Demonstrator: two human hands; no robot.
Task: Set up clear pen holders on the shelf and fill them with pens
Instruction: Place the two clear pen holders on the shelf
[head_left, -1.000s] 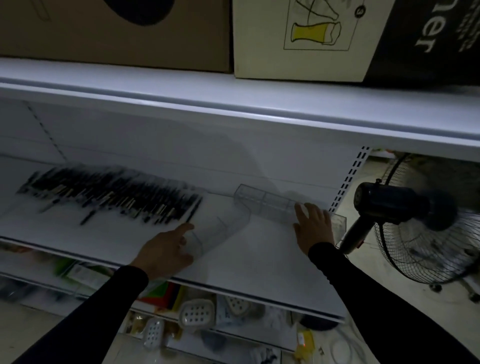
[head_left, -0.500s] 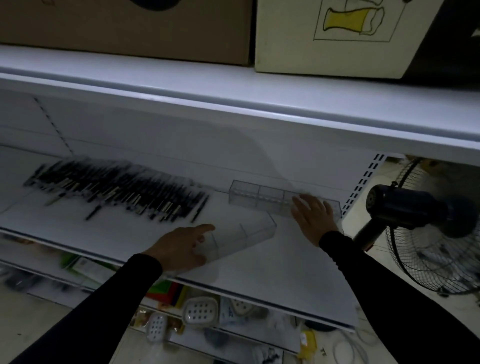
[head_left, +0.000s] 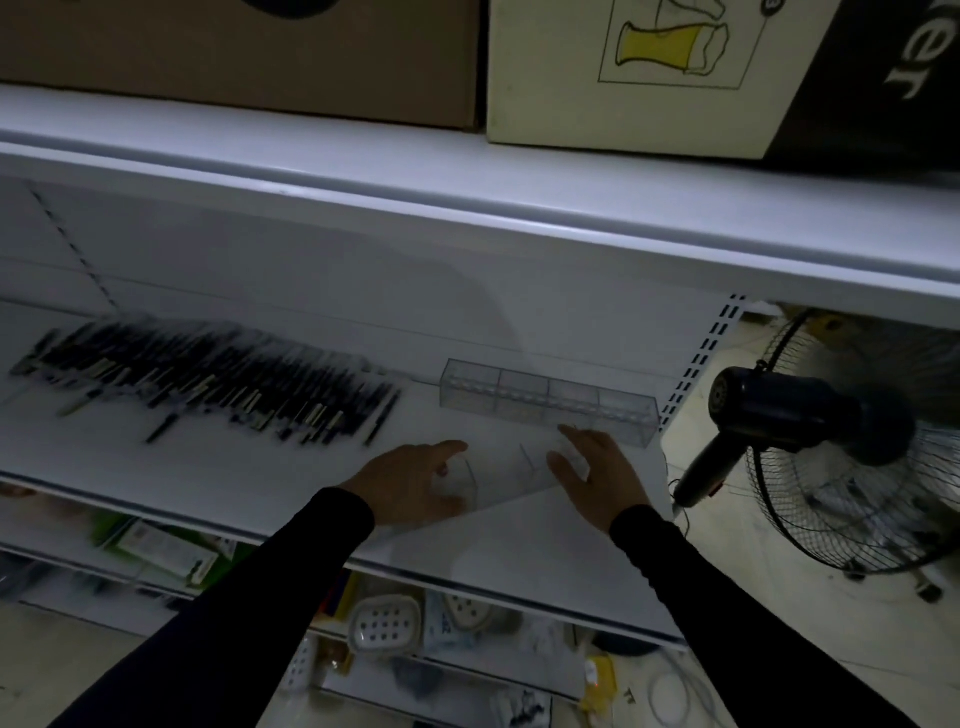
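Both hands are resting at the ends of a clear pen holder (head_left: 511, 470) lying on the white shelf (head_left: 218, 467): left hand (head_left: 410, 480), right hand (head_left: 597, 475). Behind it, a second clear holder (head_left: 545, 400) with 4 compartments is sitting, and black pens (head_left: 208, 376) are lying at left

Blurred pens (head_left: 208, 384), faint near holder (head_left: 498, 475)

Bare shelf (head_left: 291, 483) runs along the front edge, while pens (head_left: 208, 384) and a clear holder (head_left: 545, 400) block the back.
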